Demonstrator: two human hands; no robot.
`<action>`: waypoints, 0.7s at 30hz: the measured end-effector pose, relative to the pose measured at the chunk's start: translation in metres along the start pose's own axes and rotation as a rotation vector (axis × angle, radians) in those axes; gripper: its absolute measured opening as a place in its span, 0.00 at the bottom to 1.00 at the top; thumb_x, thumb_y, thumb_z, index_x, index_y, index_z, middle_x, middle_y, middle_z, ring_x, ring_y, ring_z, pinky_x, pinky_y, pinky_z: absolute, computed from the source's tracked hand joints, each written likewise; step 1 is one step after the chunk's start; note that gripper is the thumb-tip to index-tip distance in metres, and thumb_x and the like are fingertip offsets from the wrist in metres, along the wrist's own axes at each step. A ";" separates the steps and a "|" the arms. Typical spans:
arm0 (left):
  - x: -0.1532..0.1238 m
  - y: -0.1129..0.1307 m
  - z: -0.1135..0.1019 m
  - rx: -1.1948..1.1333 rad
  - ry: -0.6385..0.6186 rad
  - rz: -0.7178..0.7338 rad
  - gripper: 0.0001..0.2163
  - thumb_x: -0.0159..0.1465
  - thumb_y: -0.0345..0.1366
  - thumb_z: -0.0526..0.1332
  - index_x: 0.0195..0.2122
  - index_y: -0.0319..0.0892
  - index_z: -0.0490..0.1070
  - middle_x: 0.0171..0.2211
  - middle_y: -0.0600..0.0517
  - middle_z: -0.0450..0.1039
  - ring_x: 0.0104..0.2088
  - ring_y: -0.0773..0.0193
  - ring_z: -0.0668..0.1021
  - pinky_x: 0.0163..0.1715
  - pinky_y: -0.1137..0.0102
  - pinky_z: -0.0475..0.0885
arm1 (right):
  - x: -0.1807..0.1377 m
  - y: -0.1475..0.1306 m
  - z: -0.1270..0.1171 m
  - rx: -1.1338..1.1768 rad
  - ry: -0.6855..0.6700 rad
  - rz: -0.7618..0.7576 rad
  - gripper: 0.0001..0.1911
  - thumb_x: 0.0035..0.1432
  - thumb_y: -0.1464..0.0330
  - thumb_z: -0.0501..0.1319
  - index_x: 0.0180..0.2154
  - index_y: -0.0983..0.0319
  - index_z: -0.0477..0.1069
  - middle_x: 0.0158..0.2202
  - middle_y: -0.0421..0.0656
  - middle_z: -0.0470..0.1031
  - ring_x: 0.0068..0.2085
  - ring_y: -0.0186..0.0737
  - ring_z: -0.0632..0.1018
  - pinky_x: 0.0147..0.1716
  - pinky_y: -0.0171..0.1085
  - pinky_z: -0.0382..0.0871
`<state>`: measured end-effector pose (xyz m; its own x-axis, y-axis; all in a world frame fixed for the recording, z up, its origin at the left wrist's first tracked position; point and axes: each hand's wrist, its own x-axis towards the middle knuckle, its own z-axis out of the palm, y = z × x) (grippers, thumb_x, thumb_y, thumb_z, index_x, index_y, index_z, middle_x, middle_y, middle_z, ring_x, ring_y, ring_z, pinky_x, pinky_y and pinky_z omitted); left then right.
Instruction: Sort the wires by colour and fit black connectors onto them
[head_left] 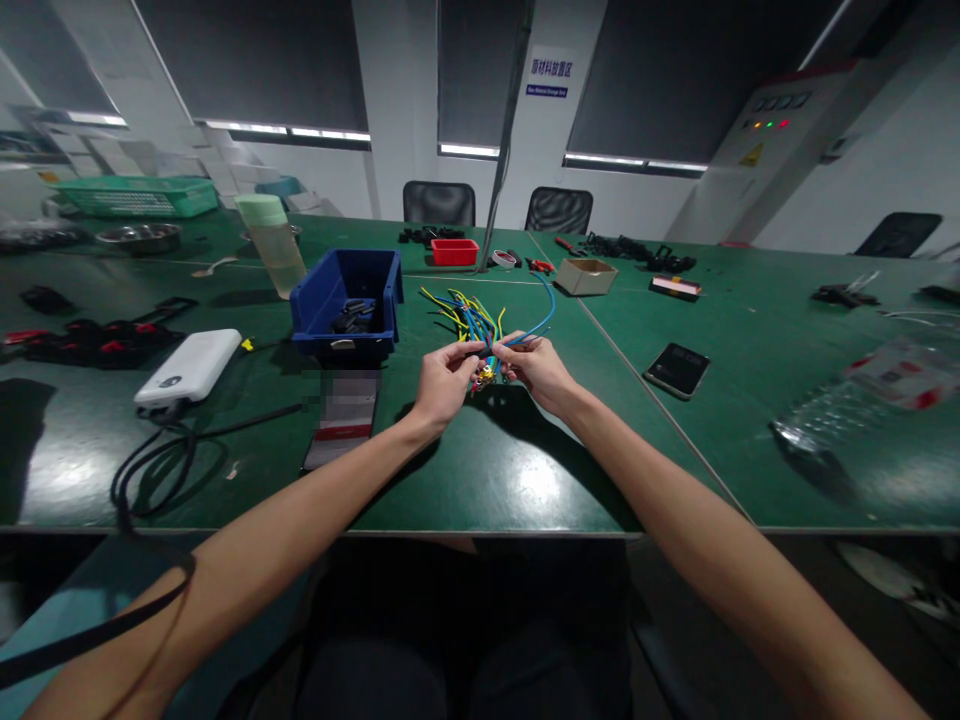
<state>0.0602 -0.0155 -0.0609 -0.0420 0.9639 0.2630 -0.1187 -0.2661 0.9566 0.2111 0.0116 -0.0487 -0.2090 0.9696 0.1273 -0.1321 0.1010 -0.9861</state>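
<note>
A person's two bare hands are meeting over a green table (pixel 480 470), seen from above their own forearms. The left hand (pixel 444 380) is pinching a small dark piece (pixel 480 352) between thumb and fingers; its long axis is appearing to run roughly sideways, towards the right hand. The right hand (pixel 544 372) is gripping a blue wire (pixel 550 318) with its fingertips, just beside that piece. This wire is running out to the right, then curving away from the person, its far end bending back leftward.

Between and just beyond the hands, a bundle of yellow, green and blue wires (pixel 466 315) is lying on the table. Its long axis is pointing away from the person and leaning left, the far ends fanning out; shorter ends are poking down towards the person beneath the fingers, too small to make out clearly.

To the left, a blue bin (pixel 298 305) is holding dark parts, with a phone (pixel 343 420) lying nearer the person. To the right, a black phone (pixel 678 370) is resting well apart from the hands.
</note>
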 end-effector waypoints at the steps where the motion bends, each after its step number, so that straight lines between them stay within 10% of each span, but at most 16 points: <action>1: 0.000 0.000 0.000 0.003 0.000 0.002 0.11 0.54 0.30 0.61 0.38 0.36 0.76 0.34 0.48 0.78 0.32 0.64 0.78 0.32 0.71 0.74 | 0.000 -0.001 0.000 0.011 -0.008 0.016 0.18 0.39 0.60 0.72 0.28 0.63 0.71 0.22 0.38 0.70 0.21 0.27 0.67 0.16 0.28 0.58; 21: -0.003 -0.002 -0.001 0.049 -0.042 0.117 0.11 0.56 0.30 0.62 0.41 0.37 0.75 0.35 0.48 0.78 0.33 0.64 0.78 0.37 0.69 0.74 | 0.002 0.002 -0.004 -0.011 -0.019 -0.035 0.19 0.41 0.57 0.71 0.29 0.63 0.70 0.22 0.37 0.69 0.22 0.28 0.68 0.17 0.28 0.59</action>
<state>0.0597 -0.0176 -0.0634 -0.0114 0.9261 0.3771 -0.0667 -0.3770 0.9238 0.2143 0.0146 -0.0507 -0.2227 0.9610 0.1638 -0.1290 0.1375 -0.9821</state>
